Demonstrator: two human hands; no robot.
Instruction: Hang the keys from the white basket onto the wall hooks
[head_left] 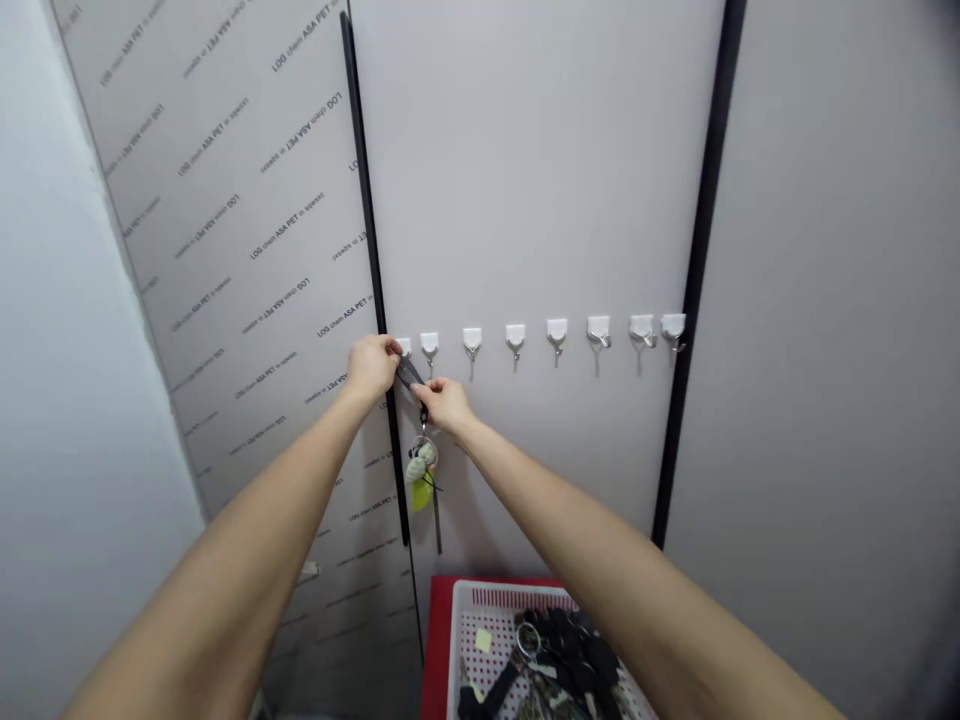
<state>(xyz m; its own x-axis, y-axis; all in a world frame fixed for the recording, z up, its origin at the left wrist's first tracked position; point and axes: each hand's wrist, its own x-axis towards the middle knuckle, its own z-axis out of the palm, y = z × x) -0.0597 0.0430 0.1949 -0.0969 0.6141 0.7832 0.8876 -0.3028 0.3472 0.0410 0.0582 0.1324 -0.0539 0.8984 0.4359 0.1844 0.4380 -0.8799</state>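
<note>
A row of several white wall hooks (514,336) runs across a pale panel. My left hand (370,364) is closed on the top end of a dark strap (411,374) right at the leftmost hook (405,346). My right hand (445,403) pinches the same strap lower down. From it hangs a keychain (421,467) with a metal ring, a pale green knotted charm, a yellow-green tag and a thin dark tail. Whether the strap sits on the hook is hidden by my fingers.
A white perforated basket (480,604) on a red surface (435,640) stands below, holding several dark keychains and straps (570,650). Black vertical strips (697,280) edge the panel. A printed protective-film panel (232,260) angles away on the left.
</note>
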